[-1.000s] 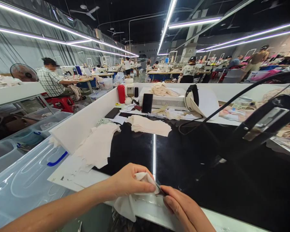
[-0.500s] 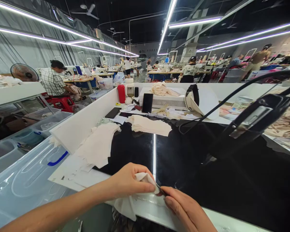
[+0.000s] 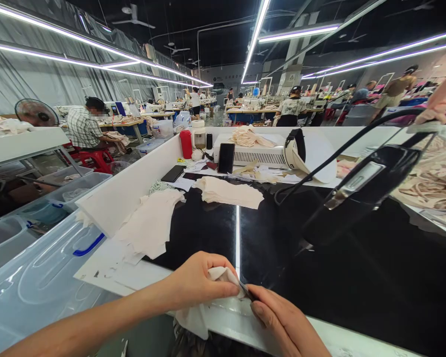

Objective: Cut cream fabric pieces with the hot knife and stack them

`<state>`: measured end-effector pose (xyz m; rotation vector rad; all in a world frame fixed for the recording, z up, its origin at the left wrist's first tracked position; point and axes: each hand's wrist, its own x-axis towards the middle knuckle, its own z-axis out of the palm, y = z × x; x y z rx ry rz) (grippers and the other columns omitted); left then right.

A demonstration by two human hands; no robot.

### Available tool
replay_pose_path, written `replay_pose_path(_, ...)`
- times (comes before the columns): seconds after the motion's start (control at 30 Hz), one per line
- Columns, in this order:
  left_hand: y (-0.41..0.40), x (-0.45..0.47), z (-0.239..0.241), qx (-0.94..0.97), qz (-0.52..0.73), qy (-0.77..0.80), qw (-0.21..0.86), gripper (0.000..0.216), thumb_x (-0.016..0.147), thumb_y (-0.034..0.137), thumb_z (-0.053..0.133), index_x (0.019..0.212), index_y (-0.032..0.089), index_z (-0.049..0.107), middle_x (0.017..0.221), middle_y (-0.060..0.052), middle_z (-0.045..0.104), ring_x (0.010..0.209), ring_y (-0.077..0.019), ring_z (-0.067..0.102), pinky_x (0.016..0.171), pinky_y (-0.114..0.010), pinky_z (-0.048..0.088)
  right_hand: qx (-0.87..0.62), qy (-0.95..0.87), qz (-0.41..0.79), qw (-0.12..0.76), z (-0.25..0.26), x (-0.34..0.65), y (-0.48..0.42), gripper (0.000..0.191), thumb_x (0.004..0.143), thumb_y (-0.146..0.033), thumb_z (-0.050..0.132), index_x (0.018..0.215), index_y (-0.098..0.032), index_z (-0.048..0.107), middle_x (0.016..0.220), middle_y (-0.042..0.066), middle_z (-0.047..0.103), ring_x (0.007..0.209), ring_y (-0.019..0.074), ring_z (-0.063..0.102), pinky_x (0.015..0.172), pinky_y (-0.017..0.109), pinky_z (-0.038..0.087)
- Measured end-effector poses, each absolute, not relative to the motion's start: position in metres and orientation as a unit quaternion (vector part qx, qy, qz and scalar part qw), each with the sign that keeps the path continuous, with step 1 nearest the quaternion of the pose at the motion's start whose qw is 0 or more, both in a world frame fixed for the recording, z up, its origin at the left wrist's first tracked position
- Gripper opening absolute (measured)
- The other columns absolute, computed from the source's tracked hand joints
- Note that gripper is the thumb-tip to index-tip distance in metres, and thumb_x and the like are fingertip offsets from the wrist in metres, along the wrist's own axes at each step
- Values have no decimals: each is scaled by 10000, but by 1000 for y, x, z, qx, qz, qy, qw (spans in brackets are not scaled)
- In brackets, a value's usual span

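Note:
My left hand (image 3: pixel 195 282) is closed around a piece of white fabric (image 3: pixel 202 312) at the near edge of the glossy black table (image 3: pixel 282 248). The cloth bunches under my thumb and hangs down over the table's white rim. My right hand (image 3: pixel 282 325) pinches a small dark tool (image 3: pixel 245 292) whose tip meets the fabric right beside my left thumb; I cannot make out what the tool is. Both hands touch at that spot.
A stack of cream fabric pieces (image 3: pixel 228 192) and loose white pieces (image 3: pixel 150 225) lie further back on the left. A black lamp arm (image 3: pixel 360 186) slants over the right side. Phones (image 3: pixel 226 158), a red bottle (image 3: pixel 186 144) and clear bins (image 3: pixel 33 277) stand around. Other workers sit at far tables.
My hands hold almost still on the fabric. The black lamp arm has swung left and up across the right side, and another person's hand has come into view at the far right.

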<state>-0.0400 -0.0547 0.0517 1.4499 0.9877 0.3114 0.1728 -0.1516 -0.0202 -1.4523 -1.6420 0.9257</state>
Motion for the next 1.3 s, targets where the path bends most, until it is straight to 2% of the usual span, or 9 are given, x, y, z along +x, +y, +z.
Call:
replay_pose_path(0.13,-56,-40,50,638,139,436,619,259,730,360,845,871,157,768,716,19,618,672,-129,508,617,-239,369,-561,-638,372,373,-19,172,-150,634,1032,-752,430,1230,-281,805,1177,96,825,1058,245,788,960,313,614)
replay_pose_path(0.37,-57,-42,50,647,131,445,605,252,744,354,844,888,157,780,729,18,634,688,-140,529,635,-248,380,-536,-645,393,377,-8,165,-147,561,1059,-707,421,1118,-293,794,949,39,787,849,204,744,798,277,593)
replay_pose_path(0.5,-57,-43,51,648,130,445,604,242,743,344,832,887,158,776,714,24,620,673,-132,514,620,-240,367,-533,-646,402,371,-7,163,-146,549,1060,-704,422,1088,-293,785,886,19,761,788,186,705,770,269,571)
replay_pose_path(0.77,-56,-46,45,663,127,437,594,240,775,354,805,898,151,766,722,26,613,675,-123,497,597,-231,345,-524,-654,391,381,-17,161,-145,592,1065,-713,378,1140,-268,762,981,63,772,914,221,739,831,296,580)
replay_pose_path(0.93,-57,-46,45,661,130,439,594,228,776,353,809,875,154,759,724,23,613,681,-122,500,593,-221,342,-514,-654,390,394,-16,159,-144,551,1072,-688,402,1128,-271,758,953,51,760,842,198,716,828,288,579)
replay_pose_path(1.3,-59,-43,47,650,128,440,606,273,750,401,851,867,164,783,702,21,619,661,-125,501,591,-224,336,-511,-656,397,388,-16,158,-147,561,1072,-699,374,1061,-277,743,957,51,741,884,207,712,807,277,580)
